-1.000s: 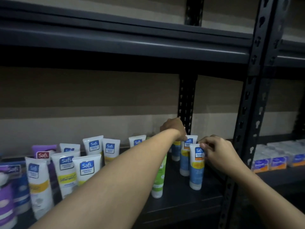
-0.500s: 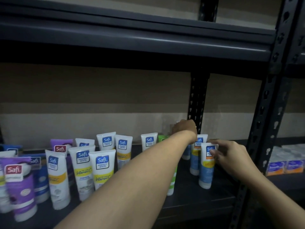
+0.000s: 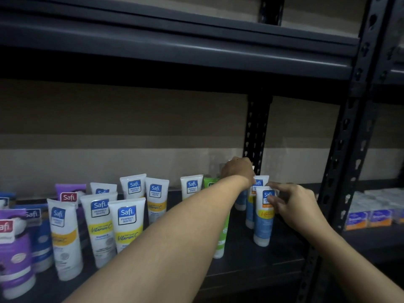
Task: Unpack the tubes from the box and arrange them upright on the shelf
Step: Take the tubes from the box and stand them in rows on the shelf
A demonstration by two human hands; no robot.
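Plastic, soft-walled and light, judged tippy on its small cap: blue tube [image 3: 263, 221] stood upright at right end of shelf [image 3: 251, 259], pinched by right hand [image 3: 293, 206] at stiffer crimped top; left hand [image 3: 237, 171] at back row, grip hidden, couldn't tell.

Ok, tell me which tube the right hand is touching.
The frontmost blue tube with the yellow band: the right hand pinches its top. The other blue tubes stand behind it.
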